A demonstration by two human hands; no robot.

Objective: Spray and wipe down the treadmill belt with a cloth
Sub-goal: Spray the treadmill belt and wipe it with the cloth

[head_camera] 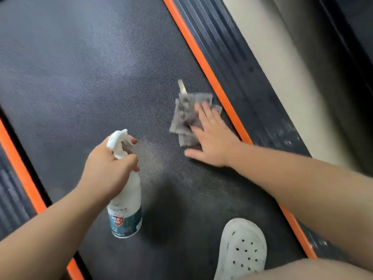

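2 hands work well apart in the head view. The left hand (pixel 109 160) is curled round the neck of the white spray bottle (pixel 126 199), with a finger at the trigger. The bottle is upright, low over the treadmill belt (pixel 90 77); whether its base touches, I cannot tell. The right hand (pixel 214 142) lies flat with straight fingers, pressing the grey cloth (pixel 185 116) onto the belt just beside the right orange strip (pixel 201 61). The cloth is bunched and blurred. A white shoe (pixel 242 247) stands on the belt near the person.

The step looks like wiping. To do it well, spread the cloth so more of it meets the belt and bear down through the palm. Draw overlapping strokes from 1 orange strip across to the other. Any fresh spray should land ahead of the cloth, not on the wiping hand.
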